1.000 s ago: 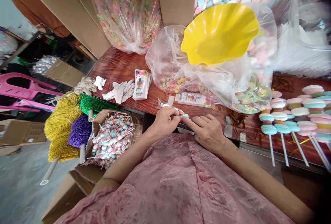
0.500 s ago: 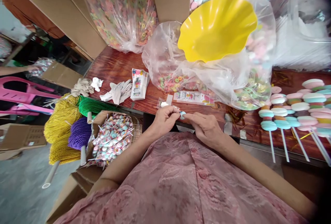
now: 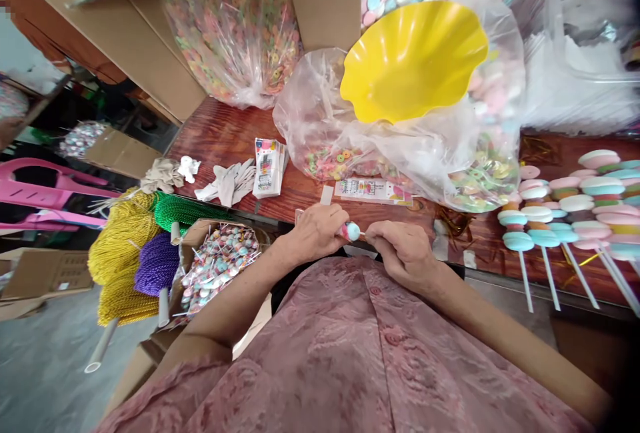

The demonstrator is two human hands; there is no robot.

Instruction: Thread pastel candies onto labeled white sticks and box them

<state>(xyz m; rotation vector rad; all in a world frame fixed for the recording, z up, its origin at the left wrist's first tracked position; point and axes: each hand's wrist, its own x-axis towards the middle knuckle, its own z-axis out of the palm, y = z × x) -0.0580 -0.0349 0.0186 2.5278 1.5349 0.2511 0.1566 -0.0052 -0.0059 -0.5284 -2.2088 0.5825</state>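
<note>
My left hand [image 3: 320, 231] is closed around a wrapped candy lollipop [image 3: 353, 231]; its pale blue end and a bit of printed wrapper stick out past the fingers. Just right of it, my right hand [image 3: 404, 247] pinches what looks like the lollipop's thin white stick, mostly hidden by the fingertips. Both hands are at the table's front edge, close to my body. Behind them lie flat printed wrappers [image 3: 374, 191] on the wood. A stack of the same printed wrappers [image 3: 269, 167] stands farther left.
A yellow scalloped bowl [image 3: 415, 63] rests on clear bags of candy [image 3: 320, 153]. White gloves [image 3: 229, 181] lie left. Below the edge are a box of finished lollipops [image 3: 220, 269] and gold cord bundles [image 3: 123, 239]. Large candy skewers [image 3: 543, 238] lie right.
My right hand has drawn back slightly to the right from the candy's blue end, its fingers now pinched. My left hand has turned, exposing more of the candy. The view has shifted a little.
</note>
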